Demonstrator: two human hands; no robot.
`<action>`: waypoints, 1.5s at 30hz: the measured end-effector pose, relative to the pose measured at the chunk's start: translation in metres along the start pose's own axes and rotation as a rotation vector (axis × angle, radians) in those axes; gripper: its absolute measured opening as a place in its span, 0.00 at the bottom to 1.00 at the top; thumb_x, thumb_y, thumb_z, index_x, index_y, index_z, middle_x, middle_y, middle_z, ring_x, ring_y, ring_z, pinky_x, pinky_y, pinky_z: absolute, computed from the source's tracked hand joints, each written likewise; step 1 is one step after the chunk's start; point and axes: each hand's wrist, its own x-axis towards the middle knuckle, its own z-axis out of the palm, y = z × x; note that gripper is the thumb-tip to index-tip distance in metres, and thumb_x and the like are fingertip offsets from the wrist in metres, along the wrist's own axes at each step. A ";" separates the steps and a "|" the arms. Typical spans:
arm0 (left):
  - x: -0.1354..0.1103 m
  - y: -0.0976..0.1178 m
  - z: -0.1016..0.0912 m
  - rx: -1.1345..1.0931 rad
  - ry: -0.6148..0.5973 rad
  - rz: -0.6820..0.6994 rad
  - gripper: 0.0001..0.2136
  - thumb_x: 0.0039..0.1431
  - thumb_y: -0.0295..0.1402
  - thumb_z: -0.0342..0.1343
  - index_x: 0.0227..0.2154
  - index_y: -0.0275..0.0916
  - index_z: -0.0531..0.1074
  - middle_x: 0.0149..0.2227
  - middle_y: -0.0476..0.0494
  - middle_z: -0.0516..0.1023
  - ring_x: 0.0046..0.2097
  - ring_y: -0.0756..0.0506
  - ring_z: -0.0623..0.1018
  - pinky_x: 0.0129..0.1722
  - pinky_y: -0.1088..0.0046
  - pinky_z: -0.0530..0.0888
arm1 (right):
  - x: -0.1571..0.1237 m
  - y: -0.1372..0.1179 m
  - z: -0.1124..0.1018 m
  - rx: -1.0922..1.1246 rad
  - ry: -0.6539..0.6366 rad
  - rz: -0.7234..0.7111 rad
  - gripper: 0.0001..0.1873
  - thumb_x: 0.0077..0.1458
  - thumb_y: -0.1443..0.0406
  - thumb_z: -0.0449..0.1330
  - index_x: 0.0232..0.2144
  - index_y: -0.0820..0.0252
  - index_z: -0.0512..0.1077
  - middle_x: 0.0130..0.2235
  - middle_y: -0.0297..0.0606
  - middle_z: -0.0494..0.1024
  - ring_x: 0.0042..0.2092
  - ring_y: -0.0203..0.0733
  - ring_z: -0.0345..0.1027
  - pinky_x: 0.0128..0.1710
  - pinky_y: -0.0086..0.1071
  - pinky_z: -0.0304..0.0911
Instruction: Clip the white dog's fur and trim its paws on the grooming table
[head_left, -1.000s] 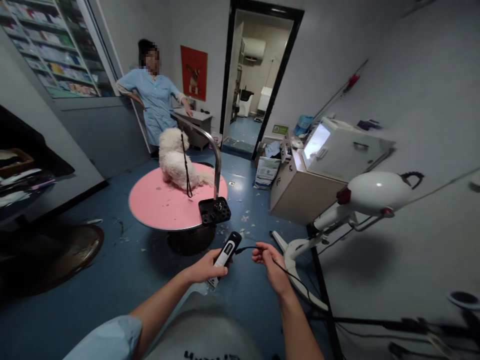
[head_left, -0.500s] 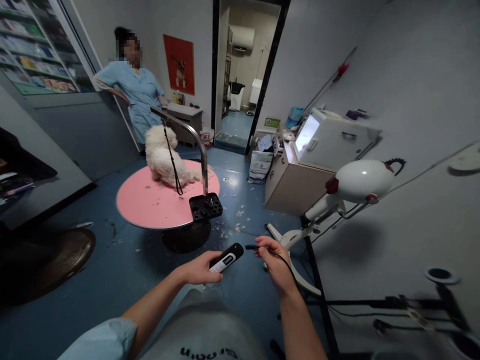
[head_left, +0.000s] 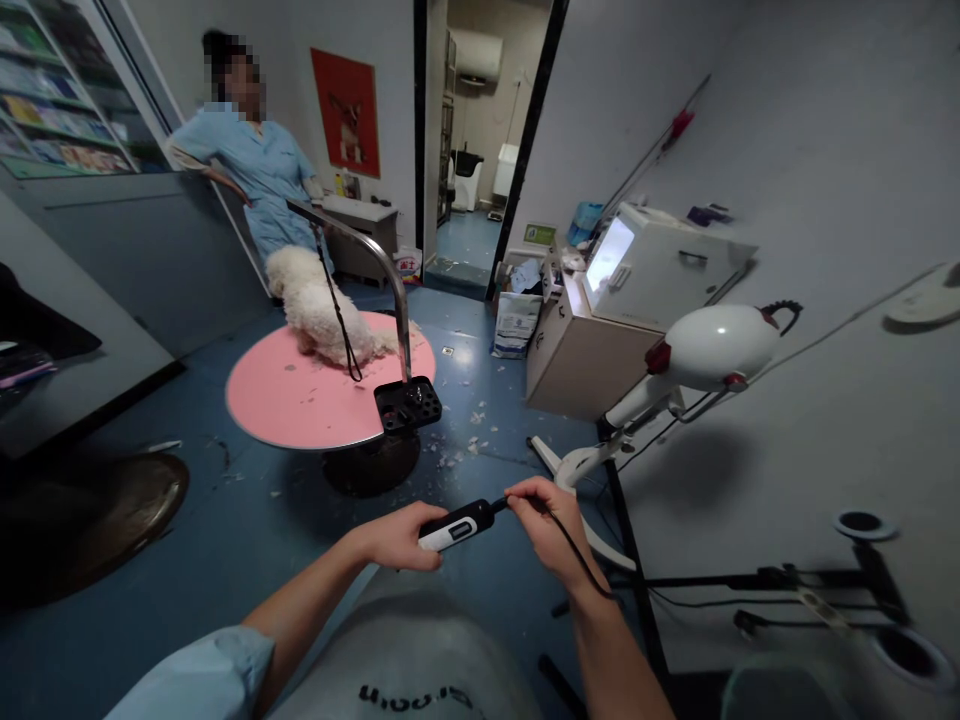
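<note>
My left hand [head_left: 394,540] is wrapped around the clipper [head_left: 456,524], held roughly level in front of me, above the blue floor. Right hand [head_left: 546,520] pinches the cable [head_left: 581,565] right at the clipper's tail end. The plug looks seated, but it's too small to confirm. Just right: white dryer [head_left: 712,347] on its stand. Ahead: pink table [head_left: 300,400] with a black tray [head_left: 407,403] at its edge, and a white dog [head_left: 319,315] leashed to the metal arm [head_left: 379,262]. Fur scraps [head_left: 457,452] lie on the floor beside it. Behind the dog stands a person in blue [head_left: 262,175].
</note>
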 end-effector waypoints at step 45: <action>-0.007 0.009 0.092 0.120 -0.030 -0.066 0.06 0.44 0.30 0.52 0.28 0.38 0.67 0.24 0.53 0.66 0.28 0.50 0.67 0.26 0.77 0.59 | -0.089 0.043 0.002 0.229 0.111 0.391 0.17 0.46 0.54 0.62 0.21 0.63 0.73 0.18 0.32 0.69 0.21 0.32 0.58 0.22 0.26 0.55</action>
